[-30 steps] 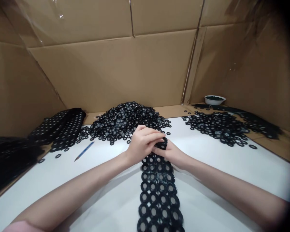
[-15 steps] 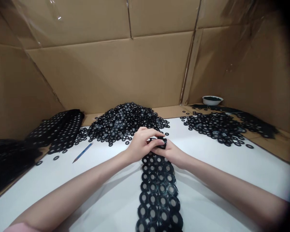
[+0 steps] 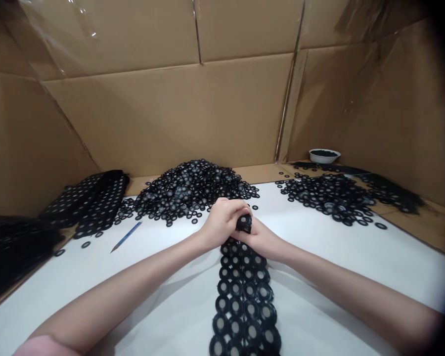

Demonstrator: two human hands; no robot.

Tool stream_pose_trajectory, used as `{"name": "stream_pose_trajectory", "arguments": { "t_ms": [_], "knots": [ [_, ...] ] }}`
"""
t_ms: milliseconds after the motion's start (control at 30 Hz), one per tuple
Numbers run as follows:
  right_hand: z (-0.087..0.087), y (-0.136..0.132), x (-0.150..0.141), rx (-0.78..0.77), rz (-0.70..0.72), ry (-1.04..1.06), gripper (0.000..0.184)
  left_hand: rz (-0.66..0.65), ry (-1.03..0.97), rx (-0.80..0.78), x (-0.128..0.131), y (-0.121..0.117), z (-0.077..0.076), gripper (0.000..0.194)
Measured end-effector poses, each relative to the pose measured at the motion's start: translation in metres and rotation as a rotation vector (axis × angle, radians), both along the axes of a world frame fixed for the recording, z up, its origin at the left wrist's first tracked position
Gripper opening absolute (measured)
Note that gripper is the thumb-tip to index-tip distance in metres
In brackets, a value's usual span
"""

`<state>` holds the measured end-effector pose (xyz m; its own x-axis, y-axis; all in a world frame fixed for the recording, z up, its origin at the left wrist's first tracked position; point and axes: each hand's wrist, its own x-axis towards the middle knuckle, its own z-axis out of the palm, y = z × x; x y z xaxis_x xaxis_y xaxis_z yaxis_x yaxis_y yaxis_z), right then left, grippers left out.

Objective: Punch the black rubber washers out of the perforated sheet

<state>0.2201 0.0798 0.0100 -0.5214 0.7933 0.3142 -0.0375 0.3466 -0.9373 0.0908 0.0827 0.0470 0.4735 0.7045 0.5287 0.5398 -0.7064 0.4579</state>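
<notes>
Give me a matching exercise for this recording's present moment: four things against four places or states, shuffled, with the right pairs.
Things:
1. Blue pencil
2. White bowl
3. Strip of joined rings
4. Large heap of loose rings

Places or states:
A. At the back right, with dark contents
B. At the middle back, before the cardboard wall
C. Lying on the white surface, left of the hands
D. Running from the left hand and right hand to the picture's bottom edge

Pairs: 1-C, 2-A, 3-D, 4-B

Blue pencil (image 3: pixel 126 237); brown cardboard wall (image 3: pixel 170 118)
</notes>
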Motion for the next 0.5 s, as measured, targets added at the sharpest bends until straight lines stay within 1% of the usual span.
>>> {"name": "stream_pose_trajectory", "arguments": {
  "t_ms": [233, 300, 400, 500],
  "knots": [
    [0.003, 0.001, 0.004, -0.043, 0.035, 0.010, 0.019, -0.099, -0.078, -0.107, -0.008, 0.000, 0.006, 0.028],
    [0.002, 0.001, 0.005, -0.051, 0.031, 0.002, 0.022, -0.144, -0.090, -0.175, -0.011, 0.002, 0.007, 0.027],
    [0.001, 0.000, 0.005, -0.053, 0.012, -0.006, 0.032, -0.199, -0.077, -0.290, -0.013, 0.007, 0.011, 0.021],
    [0.002, 0.000, 0.005, -0.063, 0.010, -0.007, 0.033, -0.203, -0.069, -0.368, -0.012, 0.012, 0.014, 0.018]
  ]
}}
